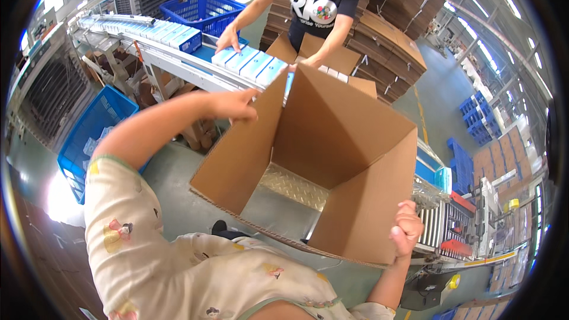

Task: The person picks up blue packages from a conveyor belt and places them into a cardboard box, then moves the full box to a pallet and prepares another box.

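cardboard box [320, 142] is in front of the torso, between both hands, its open mouth facing up toward the viewer; its long axis is hard to judge. flat, smooth brown walls with a corrugated rim frame a raised-tread metal plate [290, 185]. left hand [240, 105] pinches the left wall's rim; right hand [407, 228] curls at the right edge, though i cannot tell whether it grasps.
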`<state>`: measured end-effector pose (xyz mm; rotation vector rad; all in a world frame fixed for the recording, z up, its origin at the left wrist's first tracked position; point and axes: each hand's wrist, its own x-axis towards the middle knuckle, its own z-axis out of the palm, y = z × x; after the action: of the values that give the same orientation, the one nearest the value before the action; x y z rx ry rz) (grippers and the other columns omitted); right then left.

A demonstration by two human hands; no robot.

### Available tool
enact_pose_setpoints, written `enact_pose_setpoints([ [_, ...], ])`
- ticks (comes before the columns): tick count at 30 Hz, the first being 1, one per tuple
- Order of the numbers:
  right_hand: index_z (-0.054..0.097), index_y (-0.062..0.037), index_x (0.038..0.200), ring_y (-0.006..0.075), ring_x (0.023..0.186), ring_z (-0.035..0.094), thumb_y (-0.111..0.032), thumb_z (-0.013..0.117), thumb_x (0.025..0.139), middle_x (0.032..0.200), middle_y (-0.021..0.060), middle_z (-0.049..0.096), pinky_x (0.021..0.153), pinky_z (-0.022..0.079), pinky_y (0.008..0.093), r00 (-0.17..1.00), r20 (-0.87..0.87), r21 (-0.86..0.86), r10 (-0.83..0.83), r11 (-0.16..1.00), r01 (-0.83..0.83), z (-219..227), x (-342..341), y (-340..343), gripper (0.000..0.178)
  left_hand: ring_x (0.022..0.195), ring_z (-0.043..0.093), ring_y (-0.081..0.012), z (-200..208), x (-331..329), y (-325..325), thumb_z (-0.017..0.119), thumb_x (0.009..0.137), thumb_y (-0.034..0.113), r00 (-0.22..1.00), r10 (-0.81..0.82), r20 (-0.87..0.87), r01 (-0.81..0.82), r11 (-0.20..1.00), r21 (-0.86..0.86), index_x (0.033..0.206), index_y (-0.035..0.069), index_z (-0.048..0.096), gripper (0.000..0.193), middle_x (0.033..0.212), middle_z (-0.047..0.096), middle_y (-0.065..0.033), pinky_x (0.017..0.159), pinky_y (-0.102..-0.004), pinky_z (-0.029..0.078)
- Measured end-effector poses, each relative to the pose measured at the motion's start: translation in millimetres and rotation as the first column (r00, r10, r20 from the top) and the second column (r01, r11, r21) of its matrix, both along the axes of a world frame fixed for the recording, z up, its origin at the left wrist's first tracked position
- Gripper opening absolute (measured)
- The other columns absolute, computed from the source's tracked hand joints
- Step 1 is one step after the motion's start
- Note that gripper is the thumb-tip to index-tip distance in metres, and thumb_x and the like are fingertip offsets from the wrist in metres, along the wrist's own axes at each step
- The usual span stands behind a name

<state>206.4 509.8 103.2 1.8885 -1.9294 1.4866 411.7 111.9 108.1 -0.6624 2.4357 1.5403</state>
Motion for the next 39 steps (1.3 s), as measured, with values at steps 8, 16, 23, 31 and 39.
enact_pose_setpoints([
  [8,0.038,-0.0112,0.045,0.0208,0.051,0.041,-0.026,0.062,0.069,0.045,0.003,0.037,0.076,0.037,0.0353,0.789,0.042,0.486,0.613,0.677,-0.552,-33.8,26.6,-51.7,0.037,0.12,0.034,-0.0269,-55.0,-9.7,99.2,0.047,0.074,0.013,0.603,0.308,-0.736,-0.302,0.942,0.146,0.13,-0.001,0.027,0.061,0.128,0.035,-0.0165,0.101,-0.0367,0.025],
  [16,0.059,-0.0036,0.098,0.0172,0.095,0.053,-0.025,0.055,0.083,0.103,0.01,0.058,0.092,0.035,0.0354,0.57,0.778,0.483,0.264,0.329,-0.811,-102.5,14.0,-33.9,0.026,0.133,0.009,-0.032,-123.4,-113.9,193.6,0.025,0.092,0.042,0.615,-0.736,-0.282,0.226,0.507,-0.832,0.136,0.012,0.027,0.053,0.144,0.014,-0.013,0.107,-0.0468,0.008],
  [23,0.056,-0.0006,0.089,0.0289,0.078,0.06,-0.038,0.049,0.086,0.082,0.0172,0.06,0.067,0.048,0.0363,0.904,-0.116,0.804,0.411,0.573,-0.157,37.3,82.4,33.0,0.038,0.133,0.012,-0.028,-197.9,-108.2,187.8,0.023,0.091,0.047,0.653,-0.754,0.071,0.459,0.319,-0.829,0.14,0.014,0.014,0.06,0.146,0.007,-0.0095,0.105,-0.0488,0.01],
  [31,0.047,-0.0058,0.064,0.028,0.051,0.057,-0.04,0.047,0.085,0.052,0.0124,0.054,0.047,0.044,0.0389,0.829,-0.559,0.565,0.008,0.735,0.374,-79.8,-15.7,-33.9,0.04,0.126,0.032,-0.0261,-104.2,-62.0,65.9,0.037,0.091,0.042,0.931,-0.035,-0.364,0.202,0.879,0.432,0.13,0.002,0.035,0.056,0.132,0.038,-0.0153,0.101,-0.0371,0.028],
  [39,0.059,-0.007,0.066,0.0328,0.066,0.056,-0.033,0.048,0.076,0.069,0.0161,0.058,0.06,0.044,0.0436,0.608,-0.788,0.416,0.099,0.813,0.407,-87.5,-56.5,-109.9,0.03,0.122,0.035,-0.0349,-175.9,-3.1,113.0,0.042,0.089,0.035,0.91,0.302,-0.283,-0.355,0.921,-0.159,0.134,-0.002,0.016,0.063,0.13,0.036,-0.0241,0.097,-0.0381,0.032],
])
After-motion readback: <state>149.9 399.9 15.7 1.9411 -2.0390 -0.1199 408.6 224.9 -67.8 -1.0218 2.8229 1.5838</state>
